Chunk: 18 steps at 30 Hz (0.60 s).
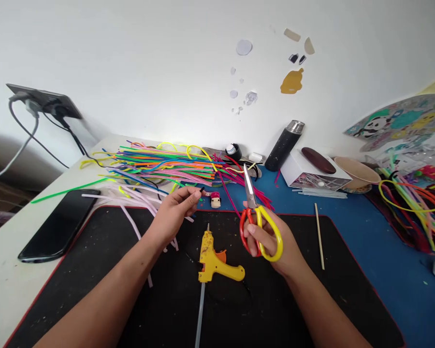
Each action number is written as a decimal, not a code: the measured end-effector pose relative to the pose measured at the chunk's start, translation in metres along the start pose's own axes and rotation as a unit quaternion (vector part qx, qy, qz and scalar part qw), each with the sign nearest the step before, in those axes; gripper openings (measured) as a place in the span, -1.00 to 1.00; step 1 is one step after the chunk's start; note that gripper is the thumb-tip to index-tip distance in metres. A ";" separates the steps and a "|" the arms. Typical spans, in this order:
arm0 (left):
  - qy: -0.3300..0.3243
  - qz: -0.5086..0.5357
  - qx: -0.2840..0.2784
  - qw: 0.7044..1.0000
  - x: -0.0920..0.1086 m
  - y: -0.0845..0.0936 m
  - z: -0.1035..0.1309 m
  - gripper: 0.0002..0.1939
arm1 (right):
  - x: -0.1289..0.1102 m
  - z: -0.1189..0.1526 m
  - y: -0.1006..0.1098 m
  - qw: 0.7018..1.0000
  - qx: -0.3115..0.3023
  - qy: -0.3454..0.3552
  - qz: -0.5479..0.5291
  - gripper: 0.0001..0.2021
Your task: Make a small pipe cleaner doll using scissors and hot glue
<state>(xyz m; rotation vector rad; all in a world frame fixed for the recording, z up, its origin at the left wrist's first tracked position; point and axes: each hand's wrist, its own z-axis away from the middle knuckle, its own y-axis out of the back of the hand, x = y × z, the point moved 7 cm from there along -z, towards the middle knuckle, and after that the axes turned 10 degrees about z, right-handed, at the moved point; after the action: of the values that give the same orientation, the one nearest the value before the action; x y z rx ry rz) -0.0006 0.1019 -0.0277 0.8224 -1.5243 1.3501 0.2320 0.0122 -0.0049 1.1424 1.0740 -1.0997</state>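
Note:
My left hand [177, 210] pinches a small dark piece [202, 190], perhaps a bit of black pipe cleaner, between thumb and forefinger. Scissors [251, 198] with one red and one yellow handle are in my right hand [271, 237], fingers through the loops, blades together and pointing up. Just right of my left fingertips is a tiny doll-like head [215, 200] with a pink top and dark sides. Between my forearms a yellow glue gun [212, 261] lies on the black mat [275, 299], its nozzle pointing away, a glue stick [200, 314] out of its back.
Many coloured pipe cleaners [166, 164] are heaped at the back, with pale lilac ones [130, 222] at left. A phone [58, 227] lies left. A black flask [284, 145], a white box [304, 169] and a wooden stick [319, 237] are at right. More pipe cleaners [420, 208] fill the far right.

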 end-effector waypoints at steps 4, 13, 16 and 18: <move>0.054 0.039 -0.045 0.997 -0.001 -0.008 0.006 -0.51 | -0.009 -0.025 -0.033 0.992 -0.040 0.023 -0.114 -0.48; 0.124 0.051 -0.266 0.955 0.000 -0.050 0.028 -0.61 | -0.019 -0.054 -0.066 0.976 -0.082 0.058 -0.194 -0.45; 0.137 0.060 -0.273 0.950 0.001 -0.053 0.030 -0.62 | -0.011 -0.055 -0.067 0.968 -0.080 0.060 -0.230 -0.42; 0.139 0.046 -0.268 0.952 -0.001 -0.052 0.029 -0.61 | -0.009 -0.054 -0.067 0.962 -0.084 0.066 -0.250 -0.37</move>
<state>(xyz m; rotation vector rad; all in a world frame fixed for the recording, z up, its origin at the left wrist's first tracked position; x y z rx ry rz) 0.0409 0.0639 -0.0089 0.2130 -1.6034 0.9877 0.1607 0.0606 -0.0107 0.8352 1.5870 -1.2993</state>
